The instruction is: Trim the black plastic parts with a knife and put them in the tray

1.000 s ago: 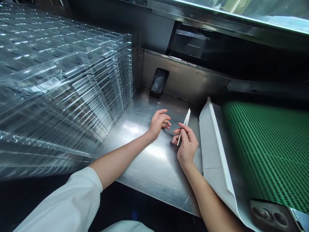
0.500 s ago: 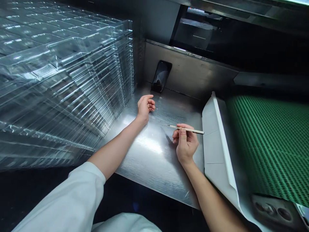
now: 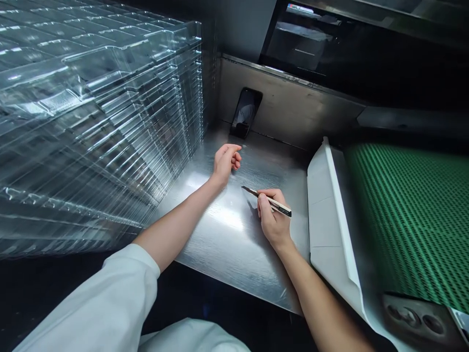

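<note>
In my right hand (image 3: pixel 274 220) is a slim utility knife (image 3: pixel 280 206) with a pale body, a dark label near its back end and a dark blade. My thumb and fingers close around it, and the blade points up and left, toward my other hand. My left hand (image 3: pixel 224 162) is held over the metal surface (image 3: pixel 205 230), fingers curled in and the index finger and thumb close together at the front. Nothing shows between them. The two hands are apart. A dark phone (image 3: pixel 246 112) leans on the back wall just beyond my left hand.
Tall stacks of clear plastic trays (image 3: pixel 146 112) rise on the left. A white panel (image 3: pixel 324 205) borders the metal surface on the right, and past it lies a green mesh belt (image 3: pixel 410 215). Behind the metal back wall (image 3: pixel 293 107) is a dark screen (image 3: pixel 296 41).
My right hand has shifted left and turned the utility knife, so its label and dark blade now show. My left hand has moved slightly right, its fingers drawn closer together.
</note>
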The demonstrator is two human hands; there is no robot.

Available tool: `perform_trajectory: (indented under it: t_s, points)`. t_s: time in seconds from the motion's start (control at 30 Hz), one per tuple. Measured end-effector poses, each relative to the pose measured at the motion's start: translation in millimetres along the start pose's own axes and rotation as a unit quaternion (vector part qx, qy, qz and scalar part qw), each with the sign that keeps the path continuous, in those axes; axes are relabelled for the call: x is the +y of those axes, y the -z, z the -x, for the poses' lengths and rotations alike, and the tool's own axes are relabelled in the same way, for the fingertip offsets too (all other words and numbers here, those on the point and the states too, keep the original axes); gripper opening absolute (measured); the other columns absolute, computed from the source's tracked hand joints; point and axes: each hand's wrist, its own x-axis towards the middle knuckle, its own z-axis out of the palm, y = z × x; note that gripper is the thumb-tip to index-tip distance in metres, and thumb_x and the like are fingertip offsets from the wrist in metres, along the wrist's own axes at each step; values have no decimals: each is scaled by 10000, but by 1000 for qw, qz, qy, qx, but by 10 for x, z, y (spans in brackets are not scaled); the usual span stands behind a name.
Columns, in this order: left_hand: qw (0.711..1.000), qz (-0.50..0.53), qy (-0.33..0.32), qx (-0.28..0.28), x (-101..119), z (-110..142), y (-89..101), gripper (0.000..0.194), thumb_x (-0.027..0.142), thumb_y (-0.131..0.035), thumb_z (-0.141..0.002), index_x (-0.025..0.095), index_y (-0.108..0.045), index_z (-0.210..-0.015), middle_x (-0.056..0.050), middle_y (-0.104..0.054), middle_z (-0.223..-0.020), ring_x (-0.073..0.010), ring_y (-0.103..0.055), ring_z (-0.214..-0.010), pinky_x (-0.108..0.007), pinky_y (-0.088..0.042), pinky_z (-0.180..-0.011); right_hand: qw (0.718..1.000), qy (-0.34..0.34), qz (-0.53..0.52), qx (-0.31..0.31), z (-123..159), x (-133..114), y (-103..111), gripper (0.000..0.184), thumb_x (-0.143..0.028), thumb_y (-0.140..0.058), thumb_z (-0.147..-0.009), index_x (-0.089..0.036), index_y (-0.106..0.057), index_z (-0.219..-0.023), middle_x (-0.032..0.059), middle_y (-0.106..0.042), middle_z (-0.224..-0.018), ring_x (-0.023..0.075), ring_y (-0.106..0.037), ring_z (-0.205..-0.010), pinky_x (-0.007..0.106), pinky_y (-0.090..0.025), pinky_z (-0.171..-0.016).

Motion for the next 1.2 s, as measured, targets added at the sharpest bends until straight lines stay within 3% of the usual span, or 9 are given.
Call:
perform_trajectory:
  t_s: [0.1, 0.27, 0.7, 1.2]
  points:
    - [1000, -6, 4, 1, 6, 14, -12, 145, 314, -632, -831, 184, -658, -890, 22, -590, -650, -88, -537, -487, -187, -357, -454, 994, 70, 85, 1, -10, -75, 18, 213, -398, -539, -1055, -228, -645, -983, -2, -629, -737, 176, -572, -620, 307, -441, -622]
    - [1000, -14, -2, -5, 0, 26, -24, 130, 300, -636, -837, 179, -664, -878, 16, -590, -646, -91, -534, -484, -192, -356, -455, 988, 109, 107, 8, -22, -123, 16, 183, -342, -533, -1048, -227, -654, -973, 7, -660, -782, 178, -601, -656, 301, -459, -643]
    - [999, -37, -6, -20, 7, 37, -28, 142, 287, -580, -864, 172, -663, -881, 21, -588, -649, -80, -532, -489, -186, -365, -462, 996, 67, 55, 27, -7, -30, 6, 195, -377, -556, -1053, -211, -656, -1033, -10, -647, -753, 173, -628, -666, 295, -460, -619]
    - [999, -39, -10, -25, -13, 40, -38, 138, 272, -578, -864, 162, -661, -870, 22, -587, -640, -80, -528, -476, -187, -353, -451, 995, 71, 68, 28, -20, -43, 2, 198, -369, -549, -1047, -206, -660, -1022, -2, -666, -785, 177, -649, -697, 302, -481, -645]
